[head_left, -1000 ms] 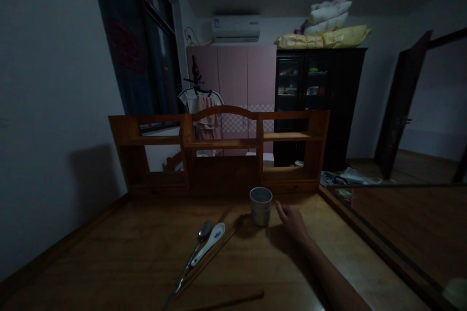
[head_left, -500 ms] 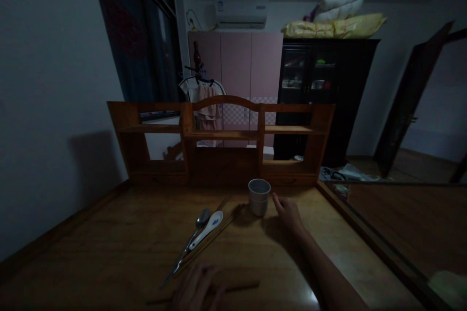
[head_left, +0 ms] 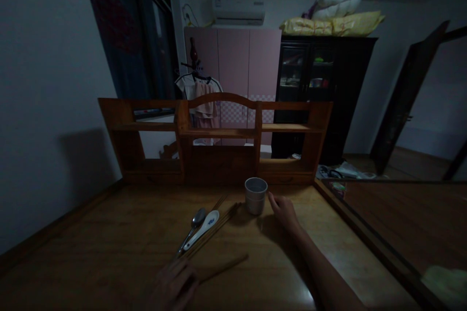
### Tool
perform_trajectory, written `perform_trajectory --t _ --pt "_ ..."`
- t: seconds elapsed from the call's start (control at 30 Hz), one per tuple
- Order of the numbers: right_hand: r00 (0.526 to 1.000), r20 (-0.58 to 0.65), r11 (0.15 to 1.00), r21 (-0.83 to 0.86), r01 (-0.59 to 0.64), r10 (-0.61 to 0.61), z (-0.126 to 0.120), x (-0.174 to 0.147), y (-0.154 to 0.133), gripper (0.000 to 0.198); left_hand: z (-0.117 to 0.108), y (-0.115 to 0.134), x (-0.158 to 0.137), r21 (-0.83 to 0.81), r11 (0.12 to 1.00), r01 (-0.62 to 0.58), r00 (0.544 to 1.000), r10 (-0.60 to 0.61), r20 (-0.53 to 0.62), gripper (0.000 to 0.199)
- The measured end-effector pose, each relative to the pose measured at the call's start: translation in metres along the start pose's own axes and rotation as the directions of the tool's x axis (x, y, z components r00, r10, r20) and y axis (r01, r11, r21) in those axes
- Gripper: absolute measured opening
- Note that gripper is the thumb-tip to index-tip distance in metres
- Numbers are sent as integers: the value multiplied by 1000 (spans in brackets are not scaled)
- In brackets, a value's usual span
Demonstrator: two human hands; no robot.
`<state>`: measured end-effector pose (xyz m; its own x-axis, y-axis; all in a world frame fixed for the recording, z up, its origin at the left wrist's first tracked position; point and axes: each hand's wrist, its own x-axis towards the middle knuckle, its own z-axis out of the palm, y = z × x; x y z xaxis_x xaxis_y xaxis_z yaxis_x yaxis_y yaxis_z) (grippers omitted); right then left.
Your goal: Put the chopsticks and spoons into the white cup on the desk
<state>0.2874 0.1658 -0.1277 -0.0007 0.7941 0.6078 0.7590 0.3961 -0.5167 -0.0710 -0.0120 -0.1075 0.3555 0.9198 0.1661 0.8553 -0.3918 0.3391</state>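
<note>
Cup (head_left: pixel 256 199) upright on surface (head_left: pixel 109 233) | R hand (head_left: pixel 283 211) just beside, L hand (head_left: pixel 173 279) at stick (head_left: pixel 226 268); can't tell if spread or pinching | poss. risk: R bump tips cup, L sweep hits spoons (head_left: pixel 209 222)

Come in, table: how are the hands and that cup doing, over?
Left hand holds brown stick. Right hand beside upright cup, contact unclear. White spoon and metal spoon lie left of cup.
</note>
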Motion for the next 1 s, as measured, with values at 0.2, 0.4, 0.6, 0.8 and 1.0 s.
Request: perform_trajectory --t 0.2,0.4,0.6,0.8,1.0 --pt "999 25 1000 7 20 -20 -3 1 -3 65 -3 1 28 -61 981 185 982 -182 44 32" --pt "998 50 1000 12 27 -27 -3 -1 -6 63 2 2 42 39 984 174 985 -174 3 42" --pt "1000 28 1000 -8 4 -3 -5 0 -7 65 -6 7 54 17 983 184 983 -184 -7 29" --pt "999 34 1000 -6 9 -9 -5 0 -7 66 -19 22 64 74 983 168 983 -172 58 24" --pt "999 40 1000 7 15 -15 -6 0 -9 65 -28 26 55 26 989 149 983 -150 102 25"
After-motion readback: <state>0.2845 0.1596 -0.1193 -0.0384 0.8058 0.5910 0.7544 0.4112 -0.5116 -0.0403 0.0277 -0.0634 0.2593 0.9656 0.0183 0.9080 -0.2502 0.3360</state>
